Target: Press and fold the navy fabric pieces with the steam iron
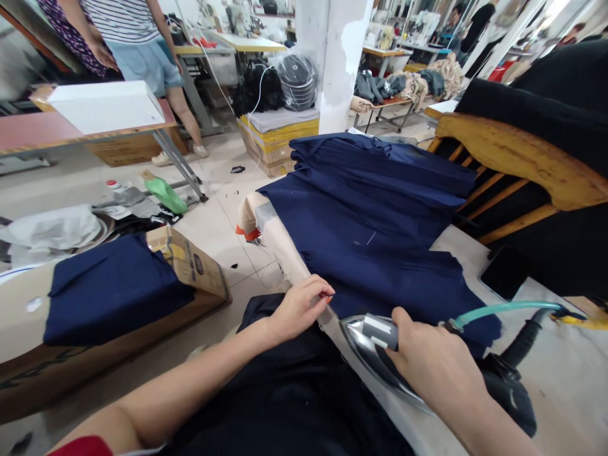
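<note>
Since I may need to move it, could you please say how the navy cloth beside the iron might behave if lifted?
The navy cloth would probably sag, since it lies in folds. Its thin-looking edges suggest little weight for its spread; the bunched far end may drag.

Fabric (365, 218) on table (565, 380), phone (506, 272) to right

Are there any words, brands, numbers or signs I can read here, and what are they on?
No text reads with certainty.
Long cardboard box, side: large dark letters, partly covered and too unclear to quote.
Same box, end: a dark oval mark, too small to read.
White box: a tiny mark near one corner, unreadable.
Iron: white patches on the grey handle, no legible lettering.
</note>
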Demonstrator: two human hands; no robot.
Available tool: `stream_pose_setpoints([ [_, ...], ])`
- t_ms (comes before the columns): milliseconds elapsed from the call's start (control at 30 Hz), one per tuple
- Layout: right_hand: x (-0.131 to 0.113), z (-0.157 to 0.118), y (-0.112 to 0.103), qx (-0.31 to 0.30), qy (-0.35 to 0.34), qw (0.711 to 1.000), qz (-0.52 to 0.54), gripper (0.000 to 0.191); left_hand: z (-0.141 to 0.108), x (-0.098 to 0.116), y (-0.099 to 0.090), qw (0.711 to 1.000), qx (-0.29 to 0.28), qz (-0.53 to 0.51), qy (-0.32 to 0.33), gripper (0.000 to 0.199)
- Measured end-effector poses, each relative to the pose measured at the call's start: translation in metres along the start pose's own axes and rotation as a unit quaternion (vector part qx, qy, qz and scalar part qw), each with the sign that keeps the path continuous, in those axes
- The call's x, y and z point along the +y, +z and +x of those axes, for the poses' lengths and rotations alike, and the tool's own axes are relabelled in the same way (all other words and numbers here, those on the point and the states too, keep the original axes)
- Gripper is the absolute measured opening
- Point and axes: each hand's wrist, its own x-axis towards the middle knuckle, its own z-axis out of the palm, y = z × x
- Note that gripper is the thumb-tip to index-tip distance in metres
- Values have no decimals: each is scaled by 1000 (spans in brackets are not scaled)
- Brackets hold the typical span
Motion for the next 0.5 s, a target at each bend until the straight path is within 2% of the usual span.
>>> stream_pose_setpoints([
  [67, -2, 5, -1, 3, 45, 999, 7, 8, -5, 8, 6, 999, -36, 3, 31, 15],
  [133, -4, 11, -2, 5, 78, 997, 29, 12, -10, 17, 14, 991, -103, 30, 78, 18],
  [267, 4, 12, 0, -7, 97, 994, 59, 16, -15, 25, 30, 953, -210, 146, 161, 23],
  [367, 22, -3, 11, -30, 141, 986, 79, 18, -15, 25, 36, 929, -238, 219, 180, 29],
  [500, 57, -41, 37, -54, 219, 968, 109, 23, -11, 27, 37, 913, -241, 268, 190, 25],
])
